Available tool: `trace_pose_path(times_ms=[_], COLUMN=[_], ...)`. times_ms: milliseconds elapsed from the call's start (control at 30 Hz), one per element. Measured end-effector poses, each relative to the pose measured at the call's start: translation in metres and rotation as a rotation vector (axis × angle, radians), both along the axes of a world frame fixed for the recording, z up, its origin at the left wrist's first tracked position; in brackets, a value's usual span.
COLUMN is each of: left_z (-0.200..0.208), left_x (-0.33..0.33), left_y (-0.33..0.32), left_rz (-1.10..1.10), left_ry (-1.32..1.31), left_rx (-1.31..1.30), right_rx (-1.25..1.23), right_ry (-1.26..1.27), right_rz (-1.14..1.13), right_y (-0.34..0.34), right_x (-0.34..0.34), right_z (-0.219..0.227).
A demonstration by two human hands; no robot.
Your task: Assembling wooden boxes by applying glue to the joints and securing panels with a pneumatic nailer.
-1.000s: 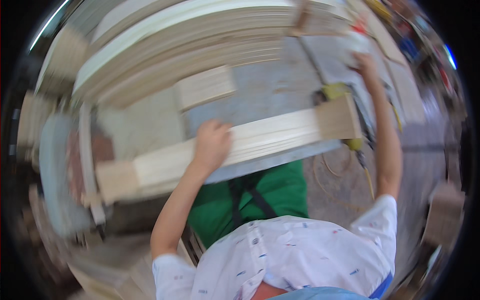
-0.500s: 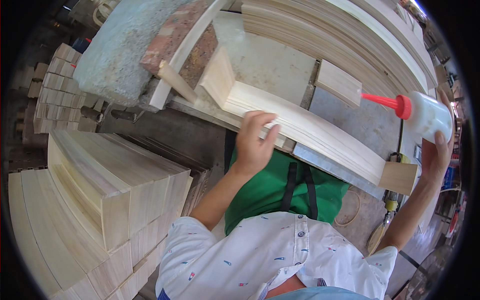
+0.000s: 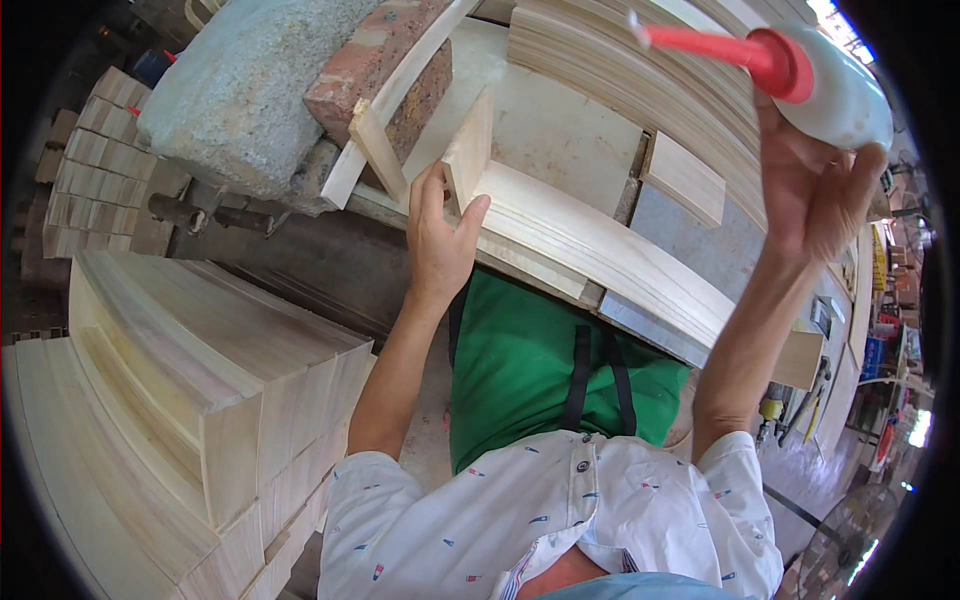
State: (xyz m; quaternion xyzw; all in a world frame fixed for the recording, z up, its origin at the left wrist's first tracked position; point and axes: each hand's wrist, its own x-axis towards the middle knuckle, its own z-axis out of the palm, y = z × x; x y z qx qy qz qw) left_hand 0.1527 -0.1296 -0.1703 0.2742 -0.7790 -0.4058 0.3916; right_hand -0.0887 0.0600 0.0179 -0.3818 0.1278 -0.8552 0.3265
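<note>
My left hand [image 3: 443, 235] is at the left end of a long pale board [image 3: 610, 250], its fingers and thumb closed around the lower edge of a short upright end board [image 3: 469, 150]. Raised at the upper right, my right hand [image 3: 815, 180] grips a white glue bottle [image 3: 842, 85] with a red cap and a long red nozzle, which points left above the stacked boards. At the long board's right end, partly behind my right forearm, another short end board [image 3: 800, 358] shows.
Long thin boards [image 3: 640, 80] lie stacked along the far side. A short wood block [image 3: 686, 178] rests on the bench. A brick [image 3: 375, 65] and a rough stone block [image 3: 250, 100] stand at the left. Finished-looking wooden boxes [image 3: 230, 400] are piled at lower left.
My left hand has moved left from the long board's near edge and taken hold of the end board. My right hand has lifted the glue bottle up and to the left.
</note>
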Motion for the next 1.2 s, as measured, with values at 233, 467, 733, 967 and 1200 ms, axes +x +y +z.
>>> trace_pose_path(times_ms=[233,467,733,967,1200], left_z=[0.000,-0.004,-0.009,-0.007,-0.005], left_x=[0.002,0.001,0.000,0.000,0.001], left_y=[-0.008,-0.009,-0.010,-0.009,-0.009], left_rz=[-0.015,-0.029,-0.036,-0.030,-0.047], left_ry=[-0.133,-0.047,0.014,0.003,0.010], left_rx=[-0.033,-0.037,-0.019,-0.046,-0.030], right_rx=[0.489,0.611,0.559,0.666,0.693], right_ry=[0.342,0.548,0.512,0.572,0.581], right_rz=[-0.366,-0.400,-0.448,-0.385,-0.397], right_y=[-0.044,-0.063,-0.080,-0.080,-0.084], right_x=[0.028,0.032,0.076,0.075,0.073], right_z=[-0.032,-0.043,-0.012,-0.011,-0.006])
